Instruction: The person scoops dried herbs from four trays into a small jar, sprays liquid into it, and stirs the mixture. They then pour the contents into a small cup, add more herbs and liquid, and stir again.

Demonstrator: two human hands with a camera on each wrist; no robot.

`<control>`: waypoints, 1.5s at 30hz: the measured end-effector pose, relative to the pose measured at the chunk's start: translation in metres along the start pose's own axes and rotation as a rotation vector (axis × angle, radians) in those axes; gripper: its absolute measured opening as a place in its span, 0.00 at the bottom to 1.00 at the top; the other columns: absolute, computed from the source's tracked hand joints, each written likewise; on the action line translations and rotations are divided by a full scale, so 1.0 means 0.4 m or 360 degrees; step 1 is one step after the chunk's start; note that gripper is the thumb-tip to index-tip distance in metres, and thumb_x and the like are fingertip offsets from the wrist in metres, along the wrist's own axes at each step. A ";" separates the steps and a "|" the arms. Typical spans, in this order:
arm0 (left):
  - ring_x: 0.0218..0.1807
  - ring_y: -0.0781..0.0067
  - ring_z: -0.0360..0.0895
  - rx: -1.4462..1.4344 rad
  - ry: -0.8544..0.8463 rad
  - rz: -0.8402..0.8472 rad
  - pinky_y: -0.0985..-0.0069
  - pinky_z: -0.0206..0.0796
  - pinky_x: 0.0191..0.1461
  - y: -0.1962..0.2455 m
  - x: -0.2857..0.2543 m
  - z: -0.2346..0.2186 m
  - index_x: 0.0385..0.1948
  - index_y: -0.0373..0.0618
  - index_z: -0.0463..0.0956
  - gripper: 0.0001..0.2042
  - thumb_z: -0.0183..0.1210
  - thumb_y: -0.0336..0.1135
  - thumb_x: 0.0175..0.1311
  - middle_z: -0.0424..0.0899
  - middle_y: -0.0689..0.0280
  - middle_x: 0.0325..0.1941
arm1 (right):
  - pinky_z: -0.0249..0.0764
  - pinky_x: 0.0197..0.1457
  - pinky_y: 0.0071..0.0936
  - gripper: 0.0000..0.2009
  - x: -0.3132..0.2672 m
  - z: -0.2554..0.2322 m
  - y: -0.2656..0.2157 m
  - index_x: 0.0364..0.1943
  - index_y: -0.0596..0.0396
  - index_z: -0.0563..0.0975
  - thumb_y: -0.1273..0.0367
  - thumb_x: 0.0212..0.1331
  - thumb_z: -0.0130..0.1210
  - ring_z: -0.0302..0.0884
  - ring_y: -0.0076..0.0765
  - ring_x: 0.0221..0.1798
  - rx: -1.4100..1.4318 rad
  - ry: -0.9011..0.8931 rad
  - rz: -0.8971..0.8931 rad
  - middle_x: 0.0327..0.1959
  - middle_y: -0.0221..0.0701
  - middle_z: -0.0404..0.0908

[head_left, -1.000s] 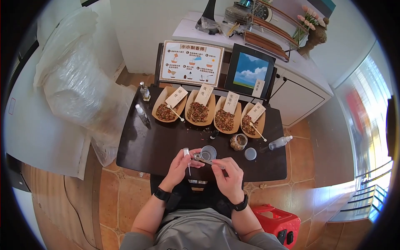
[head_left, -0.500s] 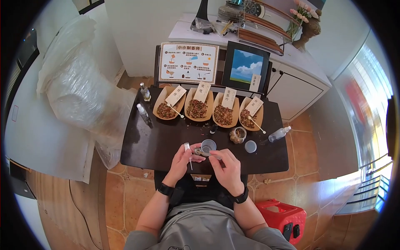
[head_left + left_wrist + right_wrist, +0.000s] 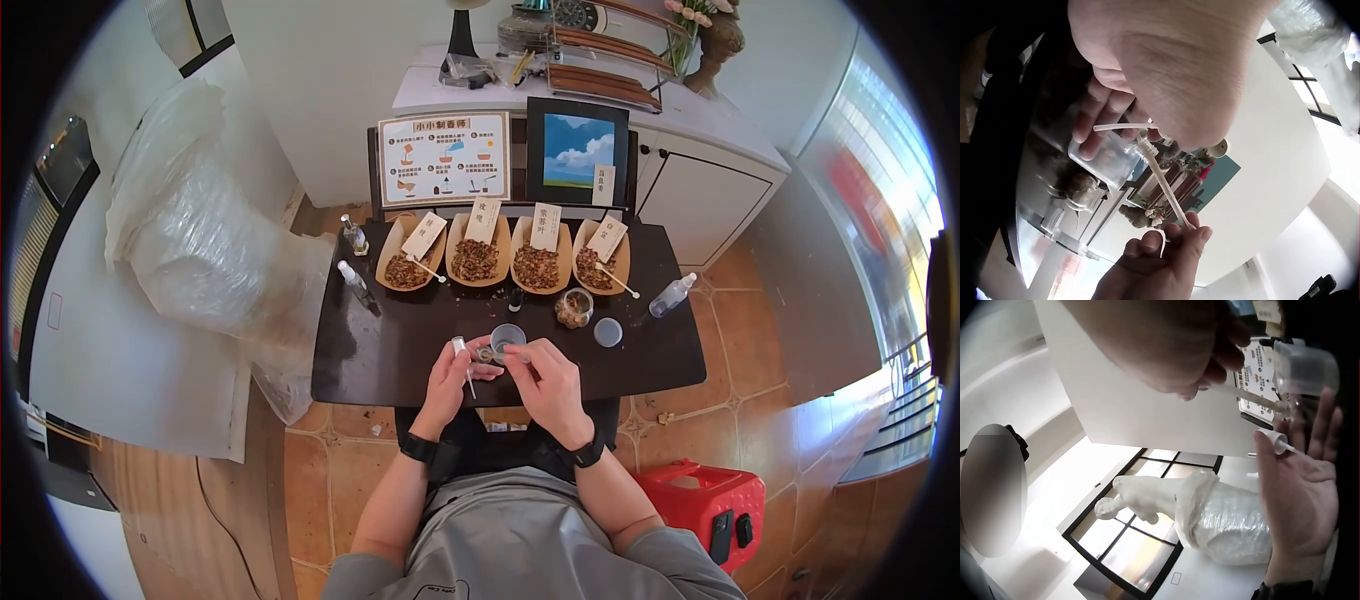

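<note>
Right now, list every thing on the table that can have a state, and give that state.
small bottle: uncapped, held by the left hand.
spray cap: off, tube hanging, also in the left hand.
thin spoon: pinched by the right hand, tip at the bottle mouth.
clear cup: upright, open.
glass jar: lid off, partly filled.
round lid: lying flat beside the jar.

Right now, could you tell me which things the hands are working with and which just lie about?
In use:
left hand holding small clear bottle and white spray cap
right hand pinching thin white spoon

Lying about:
four wooden boat-shaped trays
round glass jar
clear spray bottle
</note>
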State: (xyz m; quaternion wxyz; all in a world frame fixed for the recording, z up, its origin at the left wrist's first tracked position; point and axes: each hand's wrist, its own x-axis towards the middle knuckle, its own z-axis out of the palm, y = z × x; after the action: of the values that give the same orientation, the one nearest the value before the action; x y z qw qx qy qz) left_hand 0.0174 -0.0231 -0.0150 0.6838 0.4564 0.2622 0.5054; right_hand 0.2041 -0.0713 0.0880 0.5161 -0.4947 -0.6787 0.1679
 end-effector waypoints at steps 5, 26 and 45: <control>0.53 0.53 0.89 0.0000 0.0011 -0.0012 0.64 0.80 0.56 0.006 0.000 0.005 0.52 0.40 0.66 0.13 0.40 0.41 0.87 0.73 0.47 0.73 | 0.74 0.30 0.27 0.07 -0.003 -0.001 -0.008 0.46 0.57 0.86 0.72 0.68 0.65 0.80 0.31 0.27 0.0003 -0.0015 0.0025 0.33 0.35 0.82; 0.54 0.52 0.89 0.0010 0.0023 -0.0058 0.64 0.80 0.57 0.008 -0.004 -0.001 0.50 0.41 0.65 0.12 0.41 0.41 0.87 0.73 0.47 0.74 | 0.74 0.29 0.26 0.06 -0.010 0.001 0.020 0.46 0.57 0.87 0.73 0.68 0.65 0.80 0.32 0.27 0.0046 0.0004 -0.0024 0.34 0.35 0.83; 0.52 0.48 0.88 -0.0003 0.0068 -0.0083 0.58 0.80 0.57 0.017 0.002 0.010 0.52 0.41 0.66 0.14 0.40 0.43 0.87 0.72 0.45 0.73 | 0.73 0.28 0.23 0.05 0.025 -0.071 -0.017 0.44 0.58 0.86 0.75 0.66 0.65 0.79 0.27 0.26 0.0025 0.0262 0.0021 0.32 0.33 0.83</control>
State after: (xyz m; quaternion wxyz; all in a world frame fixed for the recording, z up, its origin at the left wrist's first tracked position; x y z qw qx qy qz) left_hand 0.0177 -0.0234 -0.0071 0.6914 0.4378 0.2881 0.4973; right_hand 0.2257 -0.0738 0.1101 0.5728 -0.5074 -0.6294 0.1353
